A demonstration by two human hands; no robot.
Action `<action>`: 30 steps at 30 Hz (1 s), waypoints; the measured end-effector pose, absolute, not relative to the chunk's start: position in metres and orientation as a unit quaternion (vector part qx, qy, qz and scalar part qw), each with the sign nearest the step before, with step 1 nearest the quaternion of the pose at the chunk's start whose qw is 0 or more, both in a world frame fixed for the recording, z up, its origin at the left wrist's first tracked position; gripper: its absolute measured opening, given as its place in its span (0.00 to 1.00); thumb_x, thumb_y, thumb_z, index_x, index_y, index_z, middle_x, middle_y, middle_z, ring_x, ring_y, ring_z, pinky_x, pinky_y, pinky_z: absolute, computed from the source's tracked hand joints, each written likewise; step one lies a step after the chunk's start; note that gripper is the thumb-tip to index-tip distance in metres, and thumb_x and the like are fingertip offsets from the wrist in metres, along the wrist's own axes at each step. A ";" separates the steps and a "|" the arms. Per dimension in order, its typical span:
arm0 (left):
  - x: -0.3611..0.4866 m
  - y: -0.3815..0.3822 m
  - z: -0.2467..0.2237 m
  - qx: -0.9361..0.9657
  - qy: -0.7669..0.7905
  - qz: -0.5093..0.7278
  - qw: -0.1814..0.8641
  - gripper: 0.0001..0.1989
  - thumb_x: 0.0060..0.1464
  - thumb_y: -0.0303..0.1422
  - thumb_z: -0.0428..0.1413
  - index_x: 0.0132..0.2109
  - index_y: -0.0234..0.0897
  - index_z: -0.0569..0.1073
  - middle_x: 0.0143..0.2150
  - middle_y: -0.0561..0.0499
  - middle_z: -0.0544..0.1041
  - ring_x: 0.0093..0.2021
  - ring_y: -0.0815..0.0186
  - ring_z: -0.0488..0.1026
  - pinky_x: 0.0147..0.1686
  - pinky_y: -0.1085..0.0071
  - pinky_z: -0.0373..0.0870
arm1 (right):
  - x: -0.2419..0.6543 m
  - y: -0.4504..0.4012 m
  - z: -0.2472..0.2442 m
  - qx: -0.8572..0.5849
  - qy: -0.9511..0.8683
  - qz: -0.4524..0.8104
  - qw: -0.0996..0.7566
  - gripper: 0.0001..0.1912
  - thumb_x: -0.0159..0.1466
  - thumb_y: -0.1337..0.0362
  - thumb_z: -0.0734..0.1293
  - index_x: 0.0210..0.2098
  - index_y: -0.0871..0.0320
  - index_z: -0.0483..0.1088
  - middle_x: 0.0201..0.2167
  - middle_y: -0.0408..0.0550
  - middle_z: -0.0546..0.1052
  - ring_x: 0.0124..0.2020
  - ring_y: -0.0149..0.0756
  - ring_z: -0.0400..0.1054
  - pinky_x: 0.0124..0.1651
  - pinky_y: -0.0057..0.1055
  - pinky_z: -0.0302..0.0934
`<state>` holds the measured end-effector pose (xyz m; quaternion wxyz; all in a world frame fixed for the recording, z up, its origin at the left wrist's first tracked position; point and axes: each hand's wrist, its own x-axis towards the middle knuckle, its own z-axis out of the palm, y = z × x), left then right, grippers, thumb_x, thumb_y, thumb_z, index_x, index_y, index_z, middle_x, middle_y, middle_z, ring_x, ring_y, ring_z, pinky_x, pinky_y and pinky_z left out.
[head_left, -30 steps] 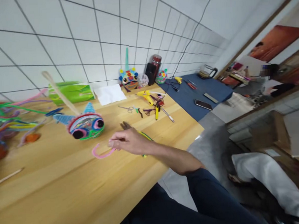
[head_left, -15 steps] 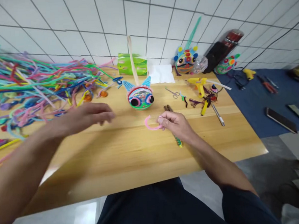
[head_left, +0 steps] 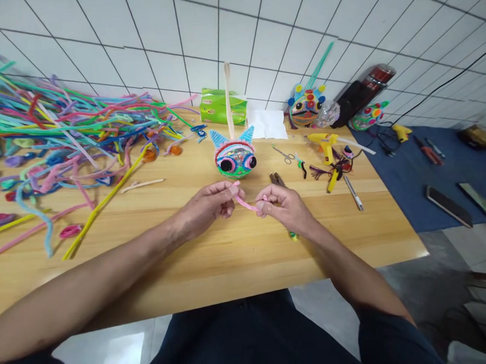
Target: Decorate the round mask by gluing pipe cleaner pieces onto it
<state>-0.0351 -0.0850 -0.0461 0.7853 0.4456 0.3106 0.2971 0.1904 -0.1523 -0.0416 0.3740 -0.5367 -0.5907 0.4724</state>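
A short curved pink pipe cleaner [head_left: 246, 204] is stretched between my two hands above the table. My left hand [head_left: 211, 205] pinches its left end, fingers closed. My right hand [head_left: 284, 206] grips the other end between thumb and fingers. Just behind them stands a round animal-head ornament [head_left: 235, 159] with blue pointed ears, big black-and-pink eyes and a beige strip rising from its top. Partly hidden by my right hand lies a pair of pliers [head_left: 276, 179], its green handle end showing below the hand.
Piled pipe cleaners [head_left: 70, 121] cover the table's left side. Behind the ornament are a green tissue pack [head_left: 217, 108] and white paper [head_left: 267, 124]. To the right lie small scissors [head_left: 285, 156], a yellow glue gun [head_left: 325, 144] and a pen [head_left: 353, 193]. Another decorated head [head_left: 306, 109] leans at the wall.
My left hand has come over from the pipe cleaner pile and taken the free end of the pink pipe cleaner. My right hand keeps its hold. The view has shifted slightly.
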 end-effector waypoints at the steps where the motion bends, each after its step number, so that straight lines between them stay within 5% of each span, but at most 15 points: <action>1: -0.036 -0.087 -0.047 0.433 0.304 0.321 0.785 0.19 0.54 0.46 0.71 0.38 0.34 0.80 0.38 0.50 0.79 0.30 0.73 0.70 0.29 0.76 0.66 | 0.189 -0.153 -0.042 -0.537 -0.596 0.478 0.359 0.09 0.65 0.56 0.73 0.37 0.55 0.75 0.29 0.42 0.82 0.30 0.32 0.75 0.36 0.30 0.67; 5: -0.039 -0.094 -0.046 0.394 0.261 0.360 0.804 0.16 0.57 0.43 0.71 0.38 0.34 0.79 0.34 0.51 0.79 0.36 0.68 0.78 0.41 0.71 0.78 | 0.185 -0.158 -0.040 -0.515 -0.665 0.461 0.283 0.09 0.65 0.56 0.75 0.36 0.55 0.79 0.32 0.43 0.83 0.33 0.32 0.75 0.38 0.30 0.66; 12: -0.039 -0.109 -0.039 0.369 0.256 0.260 0.855 0.18 0.58 0.46 0.69 0.43 0.37 0.75 0.25 0.61 0.62 0.20 0.76 0.56 0.19 0.78 0.67 | 0.179 -0.151 -0.036 -0.485 -0.590 0.512 0.393 0.21 0.67 0.46 0.74 0.52 0.52 0.77 0.47 0.48 0.84 0.48 0.38 0.78 0.54 0.38 0.71; 21: -0.036 -0.112 -0.052 0.491 0.349 0.246 0.759 0.22 0.55 0.54 0.64 0.35 0.38 0.71 0.26 0.59 0.61 0.24 0.72 0.57 0.24 0.73 0.75 | 0.164 -0.156 -0.038 -0.558 -0.609 0.409 0.388 0.12 0.67 0.53 0.72 0.35 0.55 0.76 0.32 0.44 0.81 0.33 0.33 0.72 0.38 0.32 0.64; 30: -0.037 -0.123 -0.046 0.630 0.376 0.243 0.635 0.23 0.62 0.54 0.55 0.38 0.37 0.73 0.31 0.54 0.65 0.32 0.68 0.63 0.24 0.76 0.71 | 0.157 -0.157 -0.040 -0.572 -0.644 0.332 0.385 0.10 0.70 0.56 0.67 0.35 0.54 0.70 0.28 0.40 0.74 0.30 0.31 0.67 0.36 0.31 0.60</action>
